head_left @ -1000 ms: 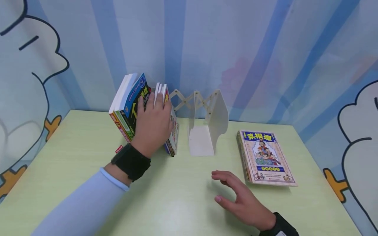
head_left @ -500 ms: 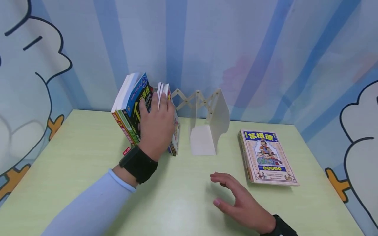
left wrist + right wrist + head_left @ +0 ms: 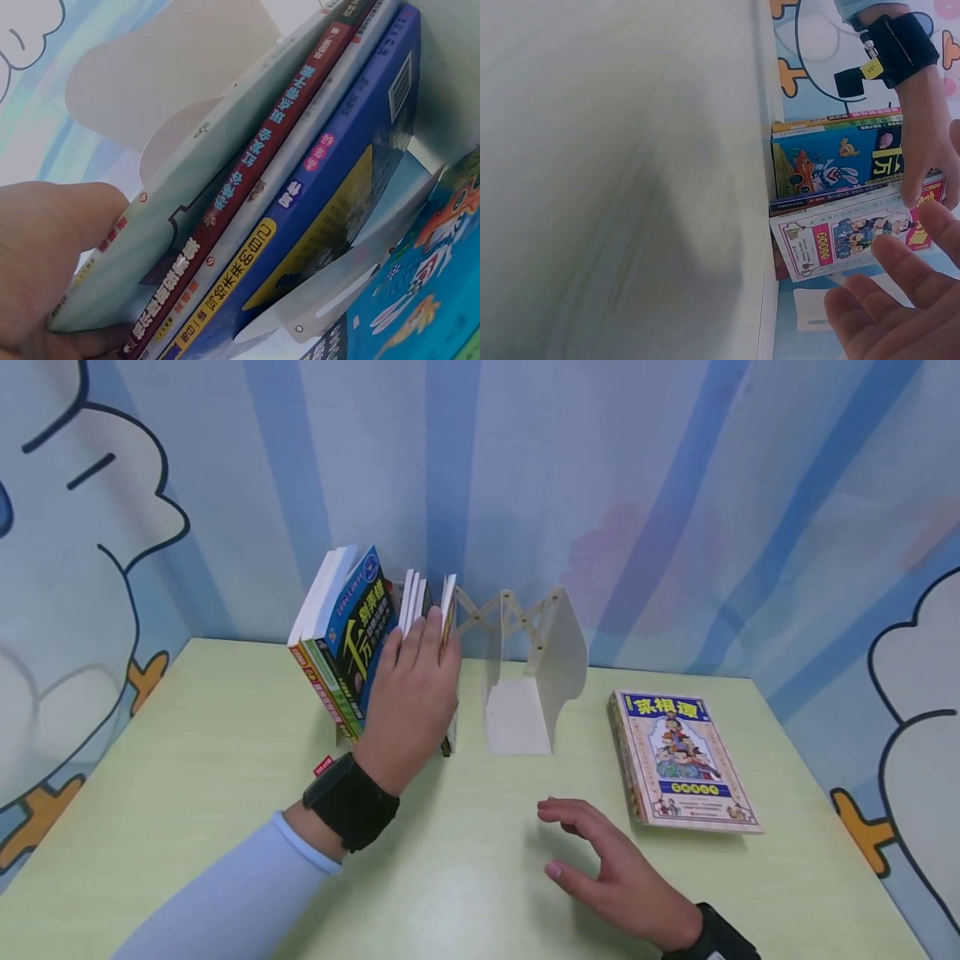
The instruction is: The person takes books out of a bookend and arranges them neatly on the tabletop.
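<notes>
My left hand (image 3: 412, 710) holds a thin pale book (image 3: 176, 217) at the right end of an upright row. Thumb and fingers lie on either side of it in the left wrist view, and its pink-and-white cover (image 3: 847, 236) shows in the right wrist view. A gap at the top parts it from several thin books (image 3: 412, 597). Left of these, a black-and-blue book (image 3: 363, 618) leans with others. The row stands in a white expanding book rack (image 3: 517, 718). My right hand (image 3: 615, 872) hovers above the table, fingers loosely spread, holding nothing.
A stack of books with a pink cover (image 3: 678, 764) lies flat at the right of the pale green table (image 3: 465, 860). The rack's tall right end panel (image 3: 562, 660) stands near the blue striped backdrop (image 3: 510, 468).
My left hand has moved slightly right across the row. The right-end book has come away from its neighbours at the top. My right hand has barely moved.
</notes>
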Available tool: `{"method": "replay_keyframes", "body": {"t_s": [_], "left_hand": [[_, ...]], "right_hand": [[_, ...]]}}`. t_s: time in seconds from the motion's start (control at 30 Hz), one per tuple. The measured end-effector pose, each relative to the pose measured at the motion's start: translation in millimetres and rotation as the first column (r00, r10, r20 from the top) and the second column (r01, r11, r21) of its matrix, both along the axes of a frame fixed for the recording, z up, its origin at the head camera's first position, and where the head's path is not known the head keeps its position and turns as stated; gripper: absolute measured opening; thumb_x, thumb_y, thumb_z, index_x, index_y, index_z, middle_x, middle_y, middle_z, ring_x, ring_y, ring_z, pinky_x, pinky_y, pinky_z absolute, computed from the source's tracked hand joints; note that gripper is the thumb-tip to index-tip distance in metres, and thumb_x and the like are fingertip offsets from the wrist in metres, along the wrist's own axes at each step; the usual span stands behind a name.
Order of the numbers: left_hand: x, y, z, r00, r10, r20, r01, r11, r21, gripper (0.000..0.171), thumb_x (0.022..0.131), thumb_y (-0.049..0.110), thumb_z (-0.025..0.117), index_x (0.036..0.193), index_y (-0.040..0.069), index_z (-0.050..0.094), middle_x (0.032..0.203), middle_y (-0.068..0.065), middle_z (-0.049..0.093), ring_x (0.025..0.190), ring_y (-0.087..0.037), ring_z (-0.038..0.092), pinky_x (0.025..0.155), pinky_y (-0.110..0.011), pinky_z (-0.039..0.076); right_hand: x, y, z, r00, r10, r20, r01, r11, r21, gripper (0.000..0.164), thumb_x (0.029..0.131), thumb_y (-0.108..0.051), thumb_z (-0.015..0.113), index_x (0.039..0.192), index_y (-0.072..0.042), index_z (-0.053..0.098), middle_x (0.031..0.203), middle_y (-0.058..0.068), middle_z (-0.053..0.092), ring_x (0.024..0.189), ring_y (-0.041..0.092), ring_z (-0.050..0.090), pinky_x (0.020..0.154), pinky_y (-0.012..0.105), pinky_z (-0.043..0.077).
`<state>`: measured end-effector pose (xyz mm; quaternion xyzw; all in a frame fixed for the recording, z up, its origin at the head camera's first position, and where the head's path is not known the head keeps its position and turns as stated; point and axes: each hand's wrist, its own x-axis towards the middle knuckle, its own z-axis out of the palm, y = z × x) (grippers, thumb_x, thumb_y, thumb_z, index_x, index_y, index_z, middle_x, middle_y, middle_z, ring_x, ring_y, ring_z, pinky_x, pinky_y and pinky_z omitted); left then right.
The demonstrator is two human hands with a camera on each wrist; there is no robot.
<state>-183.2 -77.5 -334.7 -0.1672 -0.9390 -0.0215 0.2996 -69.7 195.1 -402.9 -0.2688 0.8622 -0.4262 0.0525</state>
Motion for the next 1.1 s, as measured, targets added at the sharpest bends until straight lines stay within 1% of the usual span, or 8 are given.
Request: {"method": "replay_keyframes", "body": {"t_s": [0.2, 0.33, 0.5, 0.7, 0.83, 0.93, 1.03, 1.1], "left_hand": [[3.9, -1, -3.5, 1.000, -0.020, -0.020, 0.020, 1.000, 0.007, 0.046, 0.095, 0.019, 0.069, 0.136, 0.003, 0.057, 0.154, -0.022, 0.042, 0.143, -0.036, 0.041, 0.122, -0.050, 0.026], [6.7, -2, -6.6, 0.998, -0.037, -0.042, 0.038, 0.999, 0.021, 0.043, 0.096, 0.013, 0.068, 0.136, 0.003, 0.058, 0.154, -0.023, 0.043, 0.144, -0.037, 0.040, 0.123, -0.049, 0.022], [11.1, -5, -11.0, 0.994, -0.062, -0.085, 0.063, 0.998, 0.018, 0.039, 0.097, 0.010, 0.065, 0.135, 0.003, 0.058, 0.153, -0.023, 0.044, 0.143, -0.037, 0.042, 0.123, -0.049, 0.024], [21.1, -6, -16.1, 0.984, -0.149, -0.094, 0.153, 0.988, 0.031, 0.042, 0.097, 0.003, 0.063, 0.138, 0.001, 0.054, 0.154, -0.024, 0.042, 0.141, -0.035, 0.044, 0.119, -0.049, 0.030], [26.5, -7, -20.8, 0.974, -0.216, -0.067, 0.222, 0.970, 0.101, 0.048, 0.097, -0.002, 0.061, 0.143, 0.001, 0.048, 0.156, -0.023, 0.038, 0.142, -0.032, 0.044, 0.116, -0.048, 0.034], [30.1, -7, -23.6, 0.966, -0.252, -0.050, 0.257, 0.953, 0.159, 0.051, 0.097, -0.001, 0.060, 0.145, 0.001, 0.046, 0.158, -0.025, 0.033, 0.140, -0.035, 0.046, 0.112, -0.048, 0.040], [33.3, -7, -25.8, 0.960, -0.275, -0.047, 0.279, 0.938, 0.204, 0.050, 0.097, 0.001, 0.061, 0.145, 0.003, 0.047, 0.159, -0.028, 0.030, 0.130, -0.039, 0.055, 0.102, -0.048, 0.050], [35.5, -7, -27.5, 0.959, -0.278, -0.045, 0.281, 0.933, 0.223, 0.051, 0.097, 0.002, 0.062, 0.145, 0.006, 0.047, 0.160, -0.028, 0.028, 0.115, -0.039, 0.065, 0.088, -0.043, 0.059]], "right_hand": [[0.5, 2, -2.5, 1.000, 0.007, 0.006, -0.008, 1.000, 0.018, 0.047, 0.097, -0.021, 0.068, 0.138, -0.033, 0.050, 0.144, -0.009, 0.051, 0.133, 0.012, 0.048, 0.107, 0.033, 0.046], [1.2, 3, -4.4, 1.000, 0.001, -0.003, -0.001, 1.000, 0.023, 0.048, 0.095, -0.020, 0.070, 0.137, -0.035, 0.050, 0.144, -0.011, 0.051, 0.133, 0.011, 0.049, 0.106, 0.032, 0.047], [2.0, 5, -7.4, 0.999, 0.010, -0.035, -0.009, 1.000, 0.020, 0.049, 0.095, -0.017, 0.069, 0.137, -0.033, 0.050, 0.143, -0.004, 0.053, 0.132, 0.011, 0.049, 0.105, 0.033, 0.048], [1.7, 7, -8.5, 1.000, 0.005, -0.025, -0.004, 1.000, 0.019, 0.047, 0.096, -0.018, 0.069, 0.137, -0.034, 0.050, 0.143, 0.000, 0.054, 0.131, 0.011, 0.050, 0.104, 0.035, 0.048], [1.5, 7, -8.2, 1.000, 0.005, -0.005, -0.005, 1.000, 0.018, 0.047, 0.097, -0.019, 0.068, 0.137, -0.035, 0.050, 0.143, 0.000, 0.054, 0.131, 0.010, 0.050, 0.104, 0.036, 0.048], [1.8, 8, -8.7, 1.000, 0.010, -0.021, -0.009, 1.000, 0.014, 0.047, 0.096, -0.018, 0.068, 0.137, -0.034, 0.051, 0.142, 0.000, 0.055, 0.129, 0.010, 0.051, 0.104, 0.034, 0.048], [2.2, 8, -9.9, 0.999, 0.016, -0.049, -0.015, 1.000, 0.008, 0.048, 0.096, -0.015, 0.069, 0.137, -0.031, 0.051, 0.140, 0.001, 0.056, 0.127, 0.010, 0.052, 0.103, 0.031, 0.048], [2.5, 9, -10.2, 0.999, 0.017, -0.049, -0.017, 1.000, -0.003, 0.048, 0.095, -0.013, 0.069, 0.136, -0.031, 0.052, 0.139, 0.002, 0.056, 0.126, 0.010, 0.053, 0.103, 0.029, 0.048]]}}
